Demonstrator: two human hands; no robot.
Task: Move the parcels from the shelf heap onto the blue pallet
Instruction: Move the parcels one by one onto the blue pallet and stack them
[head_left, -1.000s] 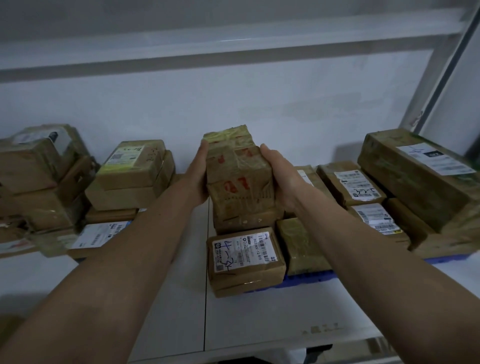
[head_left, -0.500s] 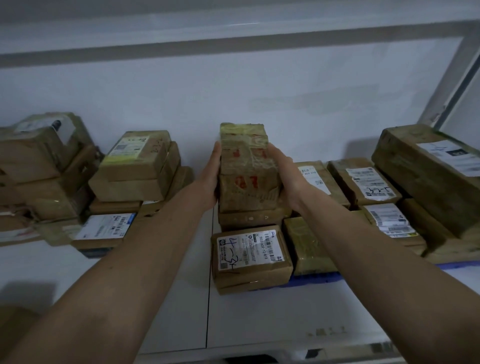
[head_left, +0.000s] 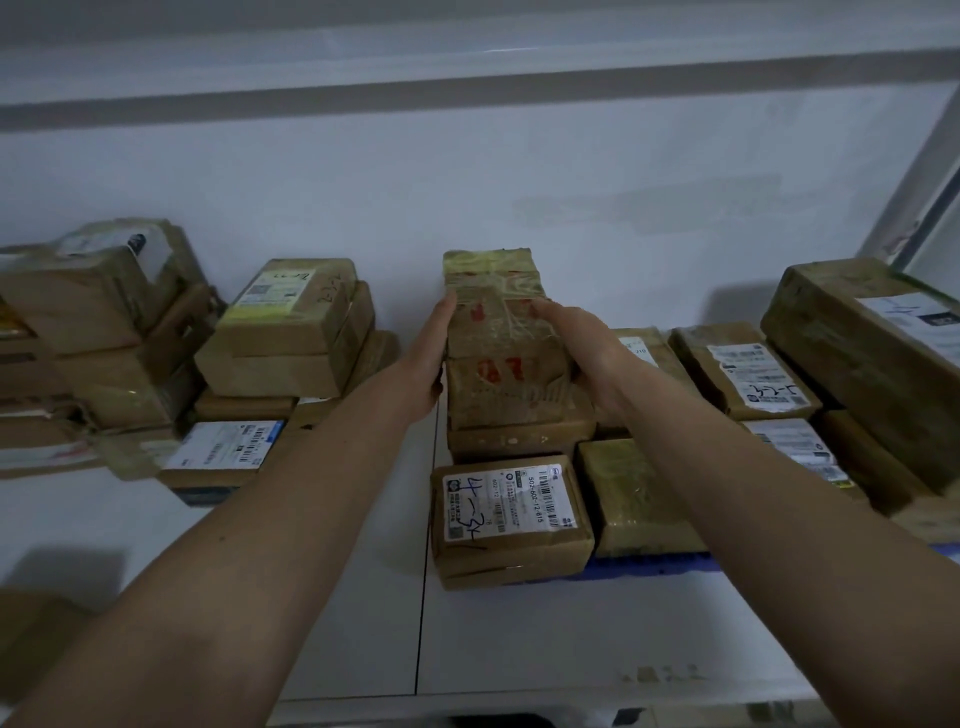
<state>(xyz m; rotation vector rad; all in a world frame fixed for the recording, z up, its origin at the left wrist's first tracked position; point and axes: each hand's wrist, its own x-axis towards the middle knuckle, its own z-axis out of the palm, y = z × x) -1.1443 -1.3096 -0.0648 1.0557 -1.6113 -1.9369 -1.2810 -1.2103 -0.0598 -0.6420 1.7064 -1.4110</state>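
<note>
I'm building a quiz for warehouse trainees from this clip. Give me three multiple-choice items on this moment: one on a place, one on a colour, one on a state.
1. Where is the red-marked parcel?
A. on a carton at the pallet's left end
B. on the left heap
C. on the floor

2. What colour is the pallet edge?
A. red
B. blue
C. green

3. How is the red-marked parcel held?
A. by one hand
B. by no hand
C. between both hands

Answers: 1 A, it sits atop a brown carton behind the labelled box. 2 B, a blue strip shows under the boxes. 3 C, the left hand and right hand clasp its sides.
</note>
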